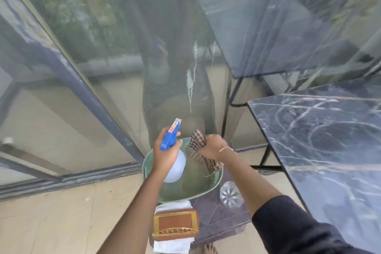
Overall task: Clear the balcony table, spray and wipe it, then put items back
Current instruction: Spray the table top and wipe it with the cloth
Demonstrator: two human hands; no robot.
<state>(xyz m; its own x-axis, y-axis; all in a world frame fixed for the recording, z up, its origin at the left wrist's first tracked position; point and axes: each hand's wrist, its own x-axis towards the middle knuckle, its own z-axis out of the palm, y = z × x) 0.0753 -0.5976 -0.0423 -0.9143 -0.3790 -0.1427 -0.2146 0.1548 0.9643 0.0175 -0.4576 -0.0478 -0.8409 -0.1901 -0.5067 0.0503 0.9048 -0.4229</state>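
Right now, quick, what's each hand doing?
Left hand: grips the spray bottle.
Right hand: grips the checked cloth.

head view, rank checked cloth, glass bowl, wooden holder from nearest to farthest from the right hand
1. checked cloth: gripped in the right hand, over the green basin.
2. glass bowl: lower, beside the right forearm, on the floor by the basin.
3. wooden holder: farthest, near the bottom edge, lower left of the bowl.

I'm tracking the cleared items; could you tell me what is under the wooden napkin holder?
White paper napkins lie under the napkin holder, showing at its near and far edges; their middle is covered.
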